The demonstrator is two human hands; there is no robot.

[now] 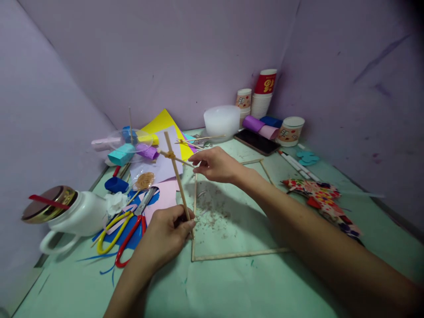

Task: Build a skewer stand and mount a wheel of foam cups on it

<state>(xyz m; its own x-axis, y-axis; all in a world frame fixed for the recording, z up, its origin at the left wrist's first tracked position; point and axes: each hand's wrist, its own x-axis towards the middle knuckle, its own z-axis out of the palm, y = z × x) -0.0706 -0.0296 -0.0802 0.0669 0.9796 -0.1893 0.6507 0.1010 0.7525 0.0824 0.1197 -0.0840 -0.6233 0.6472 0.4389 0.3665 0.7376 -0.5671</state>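
My left hand (169, 232) is closed around the lower part of a wooden chopstick (177, 174), which stands tilted above the table. A thinner wooden stick (182, 161) crosses it near the top, where a wound rubber band (170, 155) sits at the joint. My right hand (217, 165) has its thumb and fingers closed on the right end of that thin stick. Below both hands, a rectangle of thin sticks (238, 254) lies on the green tabletop (232, 291), partly covered by my right forearm. Brown crumbs are scattered inside it.
Left are scissors (130, 229), a bag of rubber bands (145, 180), coloured paper (155, 121) and a white mug (81, 214). Behind stand a white bowl (221, 121) and paper cups (261, 104). A phone (256, 141), markers (298, 165) and patterned cloth (318, 198) lie right.
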